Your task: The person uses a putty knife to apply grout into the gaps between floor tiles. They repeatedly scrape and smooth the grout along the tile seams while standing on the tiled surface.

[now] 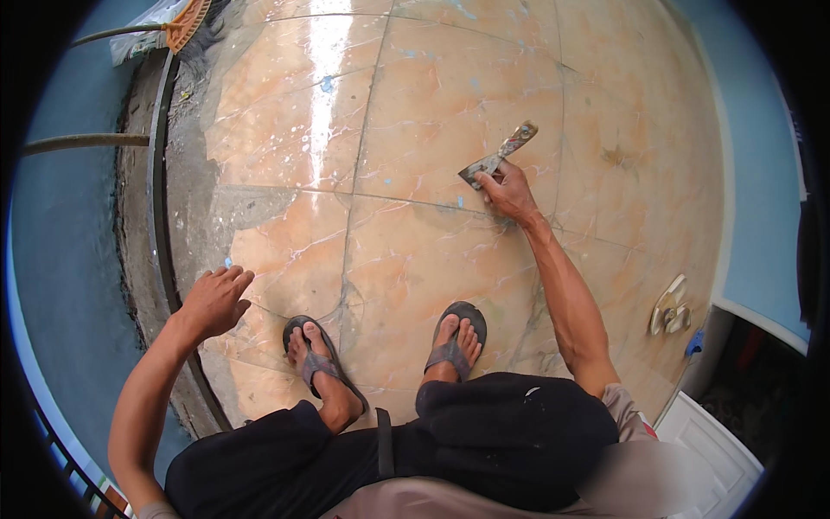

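A paint-spattered putty knife is in my right hand, with the fingers closed round the base of its metal blade. The handle points up and to the right, and the blade points left, over the tiled floor. Whether the blade touches the tile, I cannot tell. Over on the left, my left hand is open and holds nothing, its fingers loosely stretched beside a small blue fleck. Other blue and white flecks dot the glossy orange-beige tiles.
Along the left run a dark metal rail, a rough cement strip and a blue wall. An orange slotted plastic item lies at the upper left. Pale footwear and a blue object sit at right, near a white panel.
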